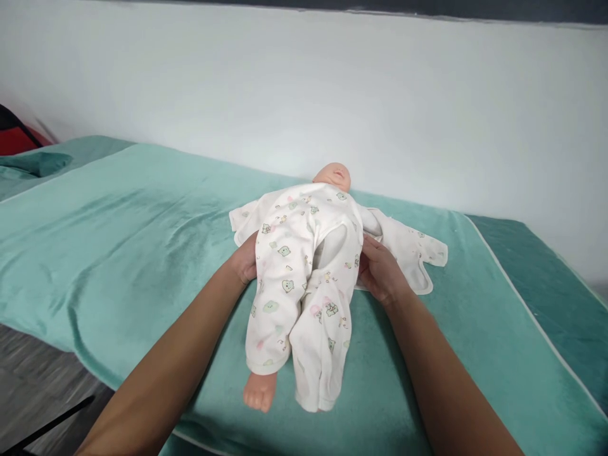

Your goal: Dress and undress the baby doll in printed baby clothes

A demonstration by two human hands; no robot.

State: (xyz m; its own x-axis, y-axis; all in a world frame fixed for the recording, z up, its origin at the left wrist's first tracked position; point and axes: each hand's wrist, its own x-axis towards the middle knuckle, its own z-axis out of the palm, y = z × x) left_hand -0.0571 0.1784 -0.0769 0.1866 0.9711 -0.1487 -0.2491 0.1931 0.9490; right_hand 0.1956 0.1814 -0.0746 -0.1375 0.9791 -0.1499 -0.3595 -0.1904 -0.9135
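A baby doll (332,175) lies on its back, head toward the wall and legs toward me. White baby trousers (285,253) with a small animal print cover its legs and reach high over its torso. One bare foot (260,391) sticks out of the left trouser leg; the other leg's cuff hides nearly all of its foot. At the doll's left side in view, my left hand (246,258) holds the trousers, its fingertips tucked out of sight. My right hand (377,269) grips the opposite side, fingers curled against the cloth.
A white baby jacket (403,244) lies spread beneath the doll, sleeves out to both sides. Green-blue plush cloth (142,215) covers the table, with folds on the left. Behind stands a white wall (285,88). A red and black object (16,136) shows at far left.
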